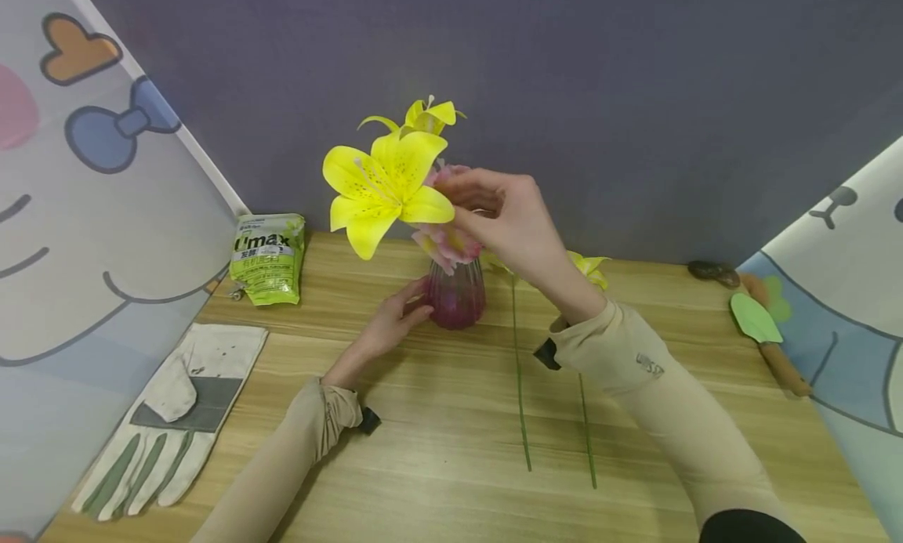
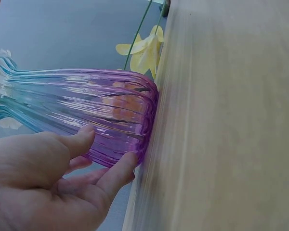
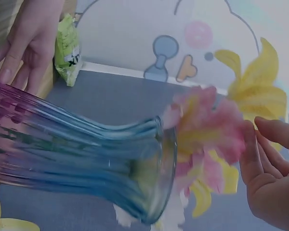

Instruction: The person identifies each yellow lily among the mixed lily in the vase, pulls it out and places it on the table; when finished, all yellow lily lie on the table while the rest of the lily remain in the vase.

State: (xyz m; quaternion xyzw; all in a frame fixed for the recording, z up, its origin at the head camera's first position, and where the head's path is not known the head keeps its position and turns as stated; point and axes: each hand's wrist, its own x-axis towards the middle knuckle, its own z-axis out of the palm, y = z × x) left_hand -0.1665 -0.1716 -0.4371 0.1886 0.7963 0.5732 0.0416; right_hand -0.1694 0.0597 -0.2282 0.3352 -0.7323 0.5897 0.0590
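A ribbed glass vase (image 1: pixel 457 296), purple at the base and blue toward the neck, stands upright on the wooden table. Beside its lower part, my left hand (image 1: pixel 384 323) holds it with thumb and fingers against the glass (image 2: pixel 120 106). Above the rim, the fingertips of my right hand (image 1: pixel 511 214) pinch the edge of a pink flower (image 3: pixel 209 127). A large yellow lily (image 1: pixel 384 186) faces forward in front of the pink bloom. Another yellow lily (image 1: pixel 430 120) rises behind it. Stems show through the glass in the right wrist view.
Two long-stemmed yellow lilies (image 1: pixel 589 269) lie right of the vase, partly behind my right arm. A green Umax bag (image 1: pixel 268 261) and work gloves (image 1: pixel 176 418) are at the left. A green-bladed trowel (image 1: pixel 758 320) and dark stone-like object (image 1: pixel 712 273) lie far right.
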